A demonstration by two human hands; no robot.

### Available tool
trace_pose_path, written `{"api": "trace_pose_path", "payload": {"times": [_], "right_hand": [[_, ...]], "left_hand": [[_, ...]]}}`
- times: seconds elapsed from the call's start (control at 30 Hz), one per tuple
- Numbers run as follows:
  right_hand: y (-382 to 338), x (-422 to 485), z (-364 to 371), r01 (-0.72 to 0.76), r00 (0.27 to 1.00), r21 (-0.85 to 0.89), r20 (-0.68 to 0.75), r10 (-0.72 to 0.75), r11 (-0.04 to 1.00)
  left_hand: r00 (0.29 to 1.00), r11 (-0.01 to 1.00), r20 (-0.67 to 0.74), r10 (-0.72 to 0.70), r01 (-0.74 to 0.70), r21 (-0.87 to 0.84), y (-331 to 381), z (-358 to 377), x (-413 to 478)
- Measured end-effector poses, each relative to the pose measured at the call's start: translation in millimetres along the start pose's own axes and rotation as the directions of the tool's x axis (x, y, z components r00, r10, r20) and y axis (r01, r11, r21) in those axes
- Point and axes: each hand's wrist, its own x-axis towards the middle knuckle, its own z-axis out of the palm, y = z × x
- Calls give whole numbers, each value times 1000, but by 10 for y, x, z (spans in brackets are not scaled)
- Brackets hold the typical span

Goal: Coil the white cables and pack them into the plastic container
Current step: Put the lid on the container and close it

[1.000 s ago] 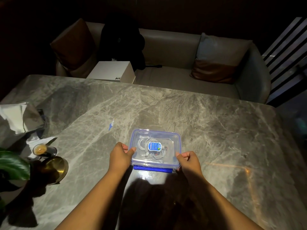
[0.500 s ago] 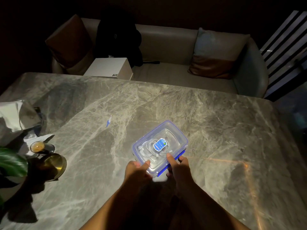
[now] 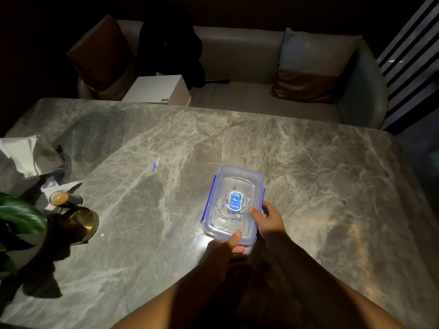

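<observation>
A clear plastic container (image 3: 256, 178) with blue clips and a lid with a blue sticker lies on the marble table, its long side running away from me. Coiled white cables (image 3: 222, 211) show through the lid. My left hand (image 3: 219, 254) grips the container's near short end, thumb on the lid and fingers under the edge. My right hand (image 3: 267, 220) grips the right long side near the front corner, thumb pressed on the lid.
The marble table (image 3: 308, 174) carries a small blue-white scrap (image 3: 156, 163), crumpled paper (image 3: 23, 157), a candle glass (image 3: 59, 198), a brass dish (image 3: 82, 223) and a plant leaf (image 3: 19, 214) at left. Beyond it stands a sofa with a white box (image 3: 158, 90).
The container has been turned about a quarter turn, from lying crosswise to pointing away from me. My hands shifted from its two short ends to its near end and right side.
</observation>
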Motion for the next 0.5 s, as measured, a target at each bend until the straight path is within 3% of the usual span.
{"api": "trace_pose_path", "payload": {"times": [0.23, 0.5], "right_hand": [[-44, 23, -255, -14, 997, 29, 76, 11, 999], [-71, 31, -500, -39, 986, 32, 162, 34, 999]], "left_hand": [[998, 996, 39, -46, 49, -80, -36, -112, 39], [984, 985, -136, 111, -92, 144, 283, -271, 190]]}}
